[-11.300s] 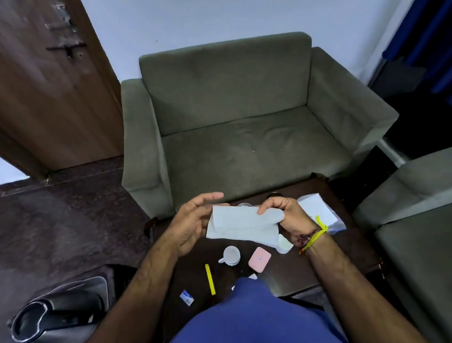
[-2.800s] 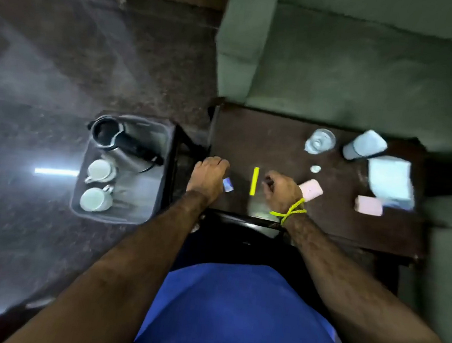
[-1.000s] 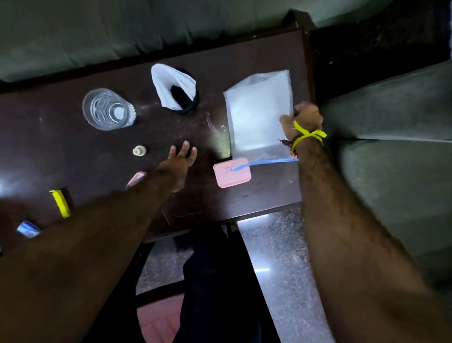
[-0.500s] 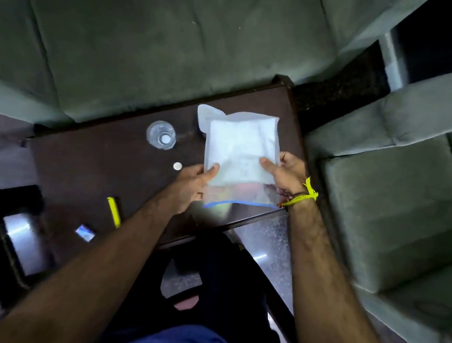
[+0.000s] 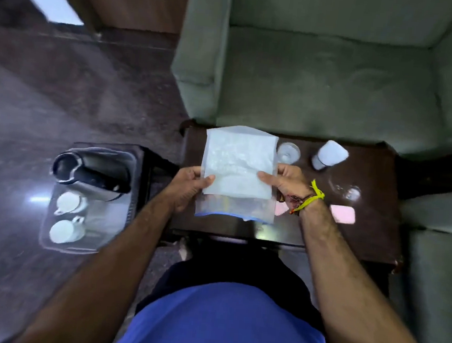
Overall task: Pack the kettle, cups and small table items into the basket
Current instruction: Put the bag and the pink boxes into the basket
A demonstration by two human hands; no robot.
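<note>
Clear plastic bag (image 5: 238, 169) held between both hands above table (image 5: 371, 237); left hand (image 5: 188, 188), right hand (image 5: 286, 180) grip pinching side edges.

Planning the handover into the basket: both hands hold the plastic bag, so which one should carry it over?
Probably the left hand: the basket sits on the floor on its side, while the right hand grips the plastic bag on the far edge.

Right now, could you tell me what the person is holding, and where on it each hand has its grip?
A clear plastic bag with white tissue inside, held above the table. The left hand pinches its left edge, the right hand its right edge.
</note>
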